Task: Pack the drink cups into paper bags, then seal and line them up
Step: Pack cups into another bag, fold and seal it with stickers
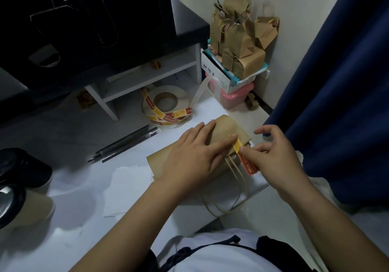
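A brown paper bag (228,127) lies on its side near the right edge of the white table (80,225), its twine handles hanging over the front edge. My left hand (195,153) presses flat on the bag, fingers straight, a fingertip on the yellow end of a sticker strip (245,162). My right hand (275,153) pinches that yellow-and-orange strip at the bag's folded mouth. Two drink cups with black lids (19,200) stand at the left edge. Sealed bags (242,40) are piled on boxes at the back.
A roll of seal stickers (166,107) lies behind the bag. Wrapped black straws (126,143) lie to the left, white paper sheets (130,189) near the front. A white shelf unit (151,78) and black bags fill the back left. A blue curtain (341,82) hangs on the right.
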